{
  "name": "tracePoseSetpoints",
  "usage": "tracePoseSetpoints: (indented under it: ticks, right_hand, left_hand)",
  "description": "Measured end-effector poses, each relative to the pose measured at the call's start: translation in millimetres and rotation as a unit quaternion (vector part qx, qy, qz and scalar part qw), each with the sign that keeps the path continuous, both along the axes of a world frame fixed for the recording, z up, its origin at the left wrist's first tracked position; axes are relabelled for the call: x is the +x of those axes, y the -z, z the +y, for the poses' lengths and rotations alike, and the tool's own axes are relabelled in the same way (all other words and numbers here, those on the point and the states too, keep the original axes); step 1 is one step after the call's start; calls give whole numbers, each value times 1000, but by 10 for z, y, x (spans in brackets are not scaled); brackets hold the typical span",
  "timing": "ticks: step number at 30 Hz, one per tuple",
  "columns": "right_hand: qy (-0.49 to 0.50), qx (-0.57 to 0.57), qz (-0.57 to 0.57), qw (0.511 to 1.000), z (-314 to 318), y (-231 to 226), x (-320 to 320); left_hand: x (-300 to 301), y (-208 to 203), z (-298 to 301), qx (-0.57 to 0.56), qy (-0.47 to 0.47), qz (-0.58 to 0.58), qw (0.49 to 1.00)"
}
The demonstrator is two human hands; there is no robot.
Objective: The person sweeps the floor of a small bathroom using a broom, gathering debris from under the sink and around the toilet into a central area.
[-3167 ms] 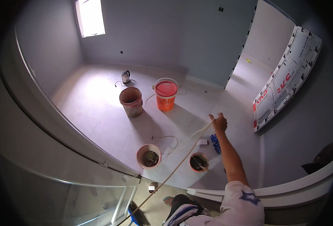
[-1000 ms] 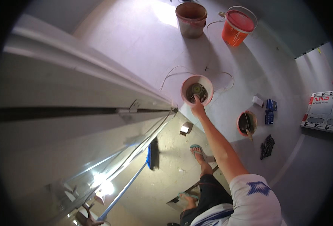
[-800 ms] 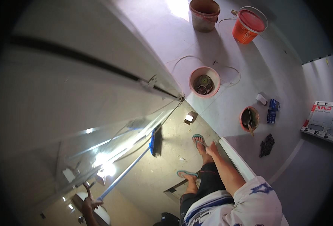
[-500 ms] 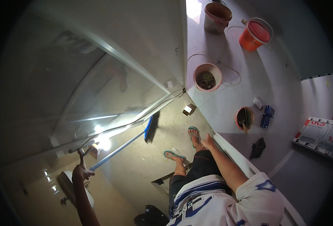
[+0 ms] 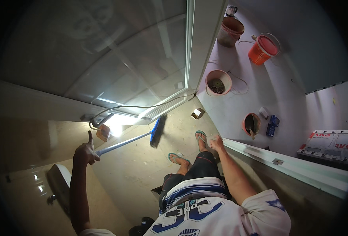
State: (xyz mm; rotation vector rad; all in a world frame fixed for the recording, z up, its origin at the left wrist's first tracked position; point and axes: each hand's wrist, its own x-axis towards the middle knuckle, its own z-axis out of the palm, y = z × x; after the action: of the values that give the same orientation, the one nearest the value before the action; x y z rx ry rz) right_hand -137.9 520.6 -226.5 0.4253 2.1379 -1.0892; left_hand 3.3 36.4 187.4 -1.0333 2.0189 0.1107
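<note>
Right hand [image 5: 216, 143] withdrawn; broom [image 5: 134, 139] blue.

Floor [image 5: 217, 106], orange bucket [image 5: 258, 54], blue broom [image 5: 133, 139], small box [image 5: 198, 113], seemingly cardboard

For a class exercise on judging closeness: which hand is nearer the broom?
Left: the left hand is at the handle end of the broom; the right hand is apart, to its right, beside the door frame.

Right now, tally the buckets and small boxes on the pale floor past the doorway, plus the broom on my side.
Buckets: 4
White box: 1
Blue boxes: 2
Long-handled broom: 1
Total: 8
</note>
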Motion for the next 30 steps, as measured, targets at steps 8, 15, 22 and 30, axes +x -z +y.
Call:
tracePoseSetpoints:
  ticks: [8, 15, 22, 30]
  right_hand:
    - [-199, 146, 70, 967, -259, 285, 194]
    - [-197, 150, -48, 968, -1165, 2531, -221]
    - [-46, 172, -33, 983, -1356, 4575, -1194]
    - [13, 122, 64, 990, -1006, 4655, -1394]
  left_hand:
    - [707, 9, 61, 19, -36, -106, 994]
    - [752, 196, 681, 121, -274, -33, 954]
    - [1012, 831, 736, -20, -420, -180, 889]
    - [452, 1487, 866, -3, -357, -191, 914]
